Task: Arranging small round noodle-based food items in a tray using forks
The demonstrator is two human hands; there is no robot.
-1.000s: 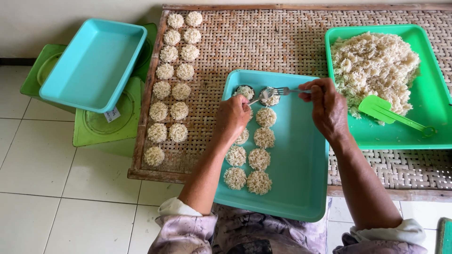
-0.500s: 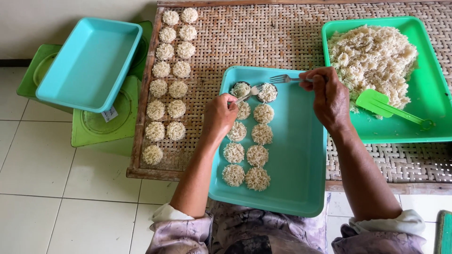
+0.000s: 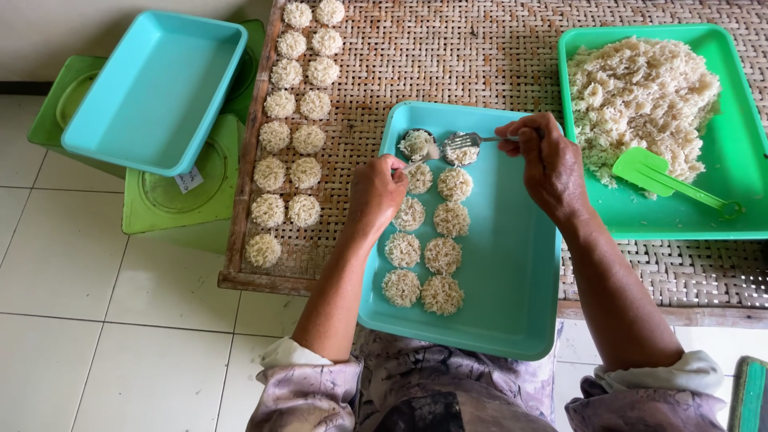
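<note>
Woven bamboo table [image 3: 480,64] carries the whole work area. At its right end sits a green tray [image 3: 744,160] with a loose heap of pale cooked noodles [image 3: 640,88], and a green plastic spatula [image 3: 656,176] rests against the heap's near edge. A turquoise tray [image 3: 512,272] lies across the table edge and the person's lap. A second, empty turquoise tray [image 3: 152,88] stands well apart at the left, on green plastic stools [image 3: 172,200].

Formed noodle rounds [image 3: 292,136] lie in two columns on the bare weave along the table's left edge. A further set, the tray rounds [image 3: 424,240], fills two columns in the left half of the lap tray. The right half is bare.

Step in hand, as judged: shaping one more portion at the head of the tray columns. The right hand [image 3: 548,164] has its fingers pinched together on the handle of a metal fork [image 3: 464,146], whose tines rest on a small clump of noodles. The left hand [image 3: 376,192] is curled closed around the handle of a small spoon-like metal tool [image 3: 417,144], whose bowl holds a round portion just beside the fork. Whether the tool is a spoon or a mould cannot be told.

Finishing this portion calls for pressing with the tines while the left hand holds the tool level, then setting the portion down in line without touching the neighbouring rounds.
</note>
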